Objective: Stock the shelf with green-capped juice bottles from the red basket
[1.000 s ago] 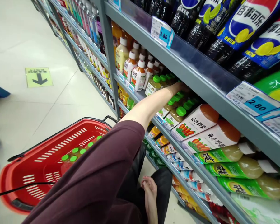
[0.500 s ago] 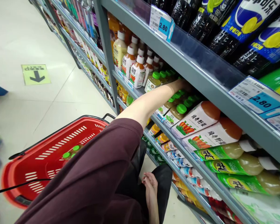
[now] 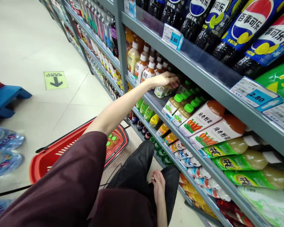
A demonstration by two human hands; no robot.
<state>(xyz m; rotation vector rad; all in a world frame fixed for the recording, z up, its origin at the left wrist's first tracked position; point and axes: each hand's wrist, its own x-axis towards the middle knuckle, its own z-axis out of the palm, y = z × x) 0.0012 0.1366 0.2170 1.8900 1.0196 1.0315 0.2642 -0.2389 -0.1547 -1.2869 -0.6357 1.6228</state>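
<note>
My left hand (image 3: 165, 80) is at the front of a middle shelf, its fingers bent over the top of a juice bottle (image 3: 159, 91) with a white and green label. The hand covers the bottle's cap, and the fingertips are blurred. Right of it stand rows of green-capped juice bottles (image 3: 178, 98); carrot juice bottles (image 3: 148, 74) with white caps are on the left. My right hand (image 3: 158, 181) rests by my knee, holding nothing, fingers loosely spread. Several green-capped bottles (image 3: 111, 139) lie in the red shopping basket (image 3: 35, 167) on the floor, partly hidden by my arm.
A grey shelf edge (image 3: 203, 67) with price tags (image 3: 254, 93) runs just above my left hand, under large cola bottles (image 3: 247, 30). Lower shelves hold more drinks. A blue pallet (image 3: 7, 97) and wrapped water bottles (image 3: 4, 160) are at the left, near a floor arrow sign (image 3: 55, 80).
My left hand has come out from deep between the bottles to the shelf front, moving left. The view has shifted, showing more of the basket's bottles. My right hand stays by the knee.
</note>
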